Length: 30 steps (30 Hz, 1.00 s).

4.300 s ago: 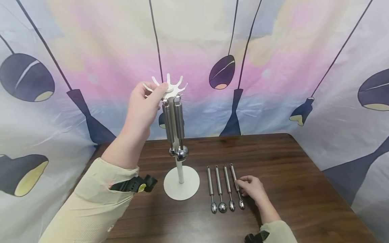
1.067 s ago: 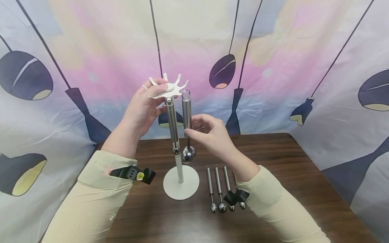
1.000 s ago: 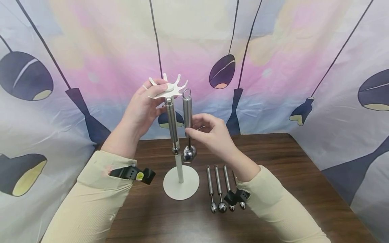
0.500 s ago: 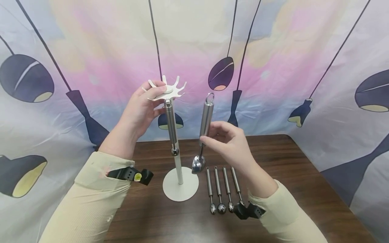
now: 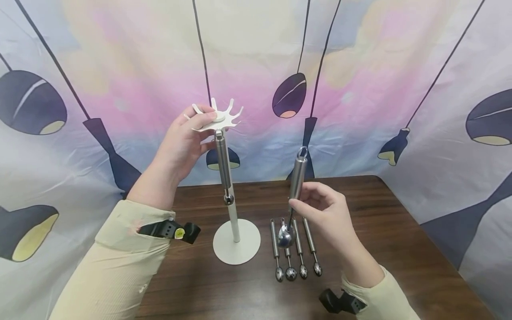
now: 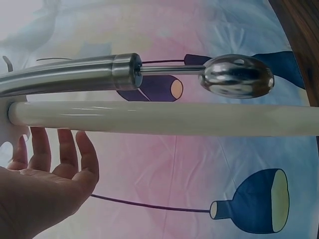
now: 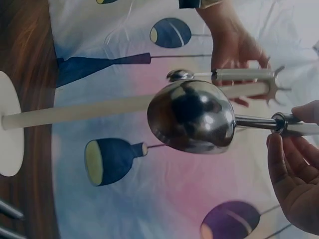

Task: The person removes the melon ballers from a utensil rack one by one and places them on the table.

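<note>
A white hook stand (image 5: 236, 251) rises from the table; my left hand (image 5: 182, 144) holds its spoked top, thumb above and fingers beneath. One small steel melon baller (image 5: 223, 160) hangs from the stand by its handle loop, in front of the pole. To the right, my right hand (image 5: 329, 212) pinches a larger melon baller (image 5: 298, 175) low on its handle, loop upward, clear of the stand. Its rounded steel bowl (image 7: 192, 117) fills the middle of the right wrist view. Beneath it, several more steel melon ballers (image 5: 308, 235) lie side by side, partly covered by the held one.
The dark wooden table (image 5: 392, 258) has a rounded far right corner. A printed fabric backdrop (image 5: 256, 58) hangs behind it and along both sides. Black wrist cameras are strapped over both sleeves (image 5: 120, 253).
My right hand has taken the larger melon baller away from the stand, moving it right and down over the row, slightly tilted. My left hand has stayed on the stand's top.
</note>
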{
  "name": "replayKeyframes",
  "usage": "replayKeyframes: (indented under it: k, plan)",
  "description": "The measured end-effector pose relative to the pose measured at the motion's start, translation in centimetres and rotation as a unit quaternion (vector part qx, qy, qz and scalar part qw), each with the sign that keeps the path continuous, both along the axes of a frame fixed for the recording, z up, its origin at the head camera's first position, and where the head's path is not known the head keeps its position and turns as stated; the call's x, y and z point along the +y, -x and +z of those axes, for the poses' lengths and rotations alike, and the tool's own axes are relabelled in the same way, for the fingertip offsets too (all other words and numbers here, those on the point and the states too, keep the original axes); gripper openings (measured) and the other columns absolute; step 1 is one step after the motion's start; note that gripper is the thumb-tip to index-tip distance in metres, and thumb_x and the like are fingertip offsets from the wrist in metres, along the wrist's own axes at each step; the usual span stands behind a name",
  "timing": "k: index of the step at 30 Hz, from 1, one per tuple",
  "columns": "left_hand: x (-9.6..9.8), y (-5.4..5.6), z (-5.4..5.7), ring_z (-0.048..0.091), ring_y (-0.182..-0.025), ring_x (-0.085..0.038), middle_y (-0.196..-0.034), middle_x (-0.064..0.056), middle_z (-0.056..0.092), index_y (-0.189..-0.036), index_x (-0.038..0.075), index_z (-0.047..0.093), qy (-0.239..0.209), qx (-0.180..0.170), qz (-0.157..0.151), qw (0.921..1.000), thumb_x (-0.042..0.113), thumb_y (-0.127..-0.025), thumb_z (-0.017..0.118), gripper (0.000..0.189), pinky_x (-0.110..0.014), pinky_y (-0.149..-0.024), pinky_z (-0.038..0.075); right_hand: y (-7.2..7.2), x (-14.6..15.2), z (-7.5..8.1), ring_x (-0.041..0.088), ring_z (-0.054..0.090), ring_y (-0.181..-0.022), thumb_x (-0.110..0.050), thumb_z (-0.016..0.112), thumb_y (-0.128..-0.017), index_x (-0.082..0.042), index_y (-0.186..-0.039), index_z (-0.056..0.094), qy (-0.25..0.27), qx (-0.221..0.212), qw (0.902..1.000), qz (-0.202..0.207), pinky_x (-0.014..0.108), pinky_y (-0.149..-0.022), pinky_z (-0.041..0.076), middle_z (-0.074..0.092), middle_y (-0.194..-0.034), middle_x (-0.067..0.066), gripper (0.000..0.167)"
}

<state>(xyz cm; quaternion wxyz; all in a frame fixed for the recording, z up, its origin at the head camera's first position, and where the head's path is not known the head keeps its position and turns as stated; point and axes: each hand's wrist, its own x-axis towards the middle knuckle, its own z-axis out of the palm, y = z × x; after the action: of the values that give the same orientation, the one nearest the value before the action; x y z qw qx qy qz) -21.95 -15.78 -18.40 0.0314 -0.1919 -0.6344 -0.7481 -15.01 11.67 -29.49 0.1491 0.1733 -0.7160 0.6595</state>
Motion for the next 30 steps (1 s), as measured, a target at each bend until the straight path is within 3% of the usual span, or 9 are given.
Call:
replayKeyframes:
  k: [8, 13, 18, 25, 30]
  plan:
    - [-0.1, -0.3, 0.0, 0.058, -0.099, -0.017, -0.101, 0.004, 0.061, -0.102, 0.018, 0.054, 0.0, 0.006, 0.003, 1.0, 0.021, -0.1, 0.053, 0.004, -0.039, -0.095, 0.037, 0.1, 1.3, -2.1, 0.006, 0.066, -0.073, 0.002, 0.075, -0.082, -0.013, -0.098, 0.071, 0.008, -0.031, 0.9987, -0.04, 0.02, -0.069, 0.054, 0.069, -0.078, -0.009, 0.022]
    - [-0.1, -0.5, 0.1, 0.059, -0.102, -0.018, -0.104, 0.003, 0.06, -0.1, 0.018, 0.053, 0.001, 0.005, 0.005, 1.0, 0.022, -0.1, 0.052, 0.003, -0.039, -0.094, 0.036, 0.3, 1.7, -3.3, 0.006, 0.067, -0.076, 0.0, 0.076, -0.082, -0.002, -0.102, 0.071, 0.008, -0.056, 0.9964, -0.062, 0.022, -0.072, 0.056, 0.07, -0.081, -0.006, 0.02]
    - [-0.1, -0.6, 0.1, 0.059, -0.1, -0.017, -0.107, 0.002, 0.06, -0.1, 0.019, 0.054, 0.001, 0.001, 0.006, 1.0, 0.022, -0.101, 0.052, 0.003, -0.038, -0.094, 0.036, 0.7, 2.2, -4.7, 0.006, 0.066, -0.075, -0.001, 0.075, -0.084, 0.007, -0.107, 0.068, 0.015, -0.086, 0.9933, -0.076, 0.026, -0.068, 0.058, 0.07, -0.081, -0.006, 0.026]
    - [0.0, -0.7, 0.1, 0.058, -0.102, -0.018, -0.106, 0.001, 0.06, -0.1, 0.018, 0.056, 0.006, 0.011, 0.015, 0.9998, 0.021, -0.1, 0.053, 0.004, -0.04, -0.096, 0.038, 0.8, 3.3, -6.7, 0.006, 0.064, -0.068, 0.002, 0.073, -0.084, 0.008, -0.105, 0.068, 0.034, -0.116, 0.9875, -0.101, 0.026, -0.064, 0.057, 0.067, -0.077, -0.009, 0.023]
    - [0.0, -0.9, 0.2, 0.058, -0.102, -0.019, -0.105, 0.002, 0.06, -0.101, 0.017, 0.056, 0.009, 0.013, 0.021, 0.9997, 0.02, -0.1, 0.053, 0.004, -0.041, -0.097, 0.039, 0.8, 4.2, -8.1, 0.008, 0.064, -0.065, -0.001, 0.073, -0.085, 0.009, -0.107, 0.067, 0.019, -0.141, 0.9823, -0.122, 0.025, -0.063, 0.056, 0.066, -0.078, -0.01, 0.025]
